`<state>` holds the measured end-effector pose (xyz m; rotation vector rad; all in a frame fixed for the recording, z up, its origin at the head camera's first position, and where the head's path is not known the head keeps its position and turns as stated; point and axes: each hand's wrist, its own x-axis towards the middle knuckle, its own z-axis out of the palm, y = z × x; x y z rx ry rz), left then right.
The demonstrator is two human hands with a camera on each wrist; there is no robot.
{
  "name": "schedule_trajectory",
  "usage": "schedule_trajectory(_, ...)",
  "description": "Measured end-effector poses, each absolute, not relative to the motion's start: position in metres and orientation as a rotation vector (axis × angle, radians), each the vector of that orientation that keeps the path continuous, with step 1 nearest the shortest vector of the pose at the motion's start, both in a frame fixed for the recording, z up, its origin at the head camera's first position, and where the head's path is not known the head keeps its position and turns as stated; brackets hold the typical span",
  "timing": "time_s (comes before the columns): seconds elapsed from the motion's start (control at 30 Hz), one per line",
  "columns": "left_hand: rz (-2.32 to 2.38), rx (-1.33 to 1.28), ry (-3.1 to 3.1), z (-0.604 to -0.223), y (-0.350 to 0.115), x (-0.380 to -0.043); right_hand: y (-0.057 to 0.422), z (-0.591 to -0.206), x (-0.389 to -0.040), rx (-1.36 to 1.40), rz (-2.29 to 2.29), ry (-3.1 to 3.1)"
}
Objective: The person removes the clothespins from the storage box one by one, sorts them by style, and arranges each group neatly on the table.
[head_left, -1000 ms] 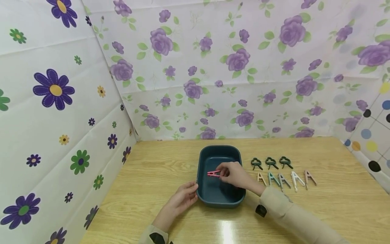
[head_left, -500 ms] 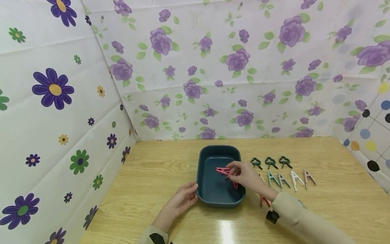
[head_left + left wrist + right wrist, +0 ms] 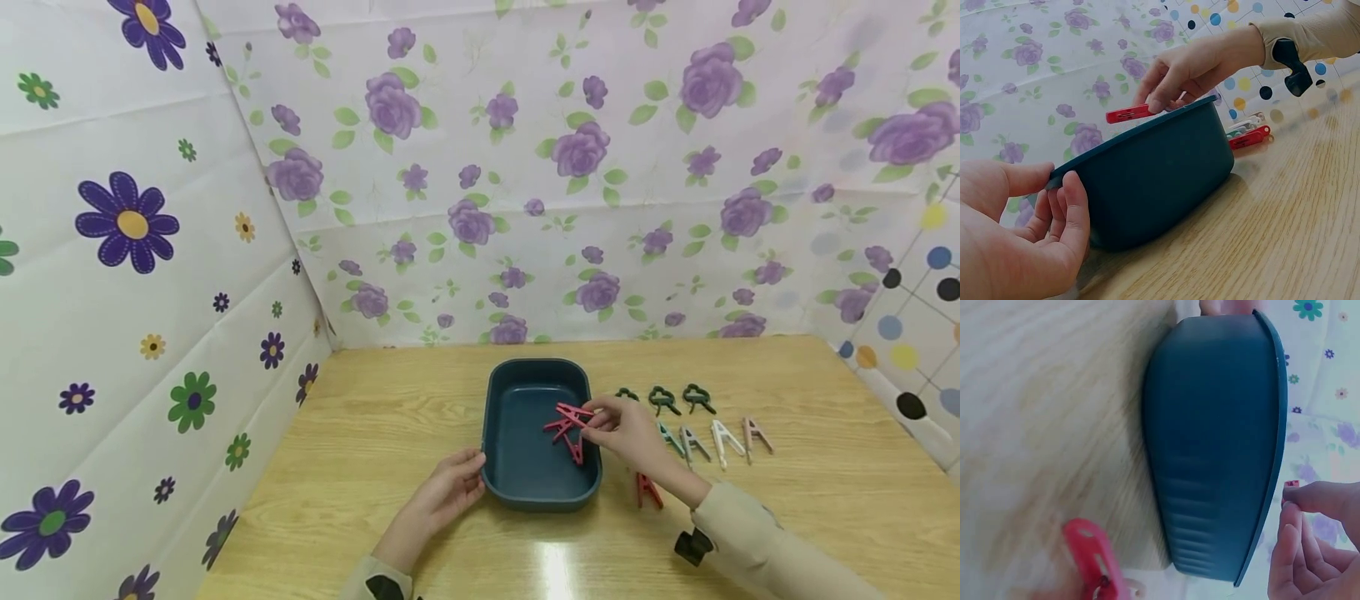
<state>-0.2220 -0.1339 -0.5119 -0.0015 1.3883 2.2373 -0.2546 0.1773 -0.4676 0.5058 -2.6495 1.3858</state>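
Observation:
A dark teal basin (image 3: 536, 500) stands on the table. My left hand (image 3: 450, 483) pinches its left rim between thumb and fingers, as the left wrist view shows. Over the right side of the basin, my right hand (image 3: 626, 429) pinches one end of a red clothespin (image 3: 1129, 114) above the rim. More red clothespins, one pointing down (image 3: 574, 451), lie inside the basin beneath the held one. In the right wrist view, the right hand's fingertips (image 3: 1291, 506) cover most of the held clothespin.
Right of the basin, a red clothespin (image 3: 648, 490) lies near my right forearm. A row with a teal clothespin (image 3: 670, 437), a grey one (image 3: 695, 444), a white one (image 3: 727, 442) and a pinkish one (image 3: 756, 435) continues rightward. Dark green clips (image 3: 698, 398) sit behind them.
My right hand has moved right across the basin with a red clothespin in its fingers. Red clothespins inside the basin and one on the table now show. The left hand stays at the rim.

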Motion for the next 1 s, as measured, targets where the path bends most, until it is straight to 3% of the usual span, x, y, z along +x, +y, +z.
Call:
schedule_trajectory(0.47, 2.233, -0.001, 1.406, -0.512, -0.133, -0.223, 0.206, -0.480, -0.236, 0.242, 1.391, -2.644)
schedule_trajectory(0.73, 2.240, 0.172, 1.359, -0.513, -0.136, -0.221, 0.227, -0.487, -0.227, 0.161, 1.375, -2.687)
schedule_trajectory(1.0, 2.230, -0.006, 1.394, -0.508, -0.133, -0.221, 0.241, -0.487, -0.214, 0.084, 1.324, -2.791)
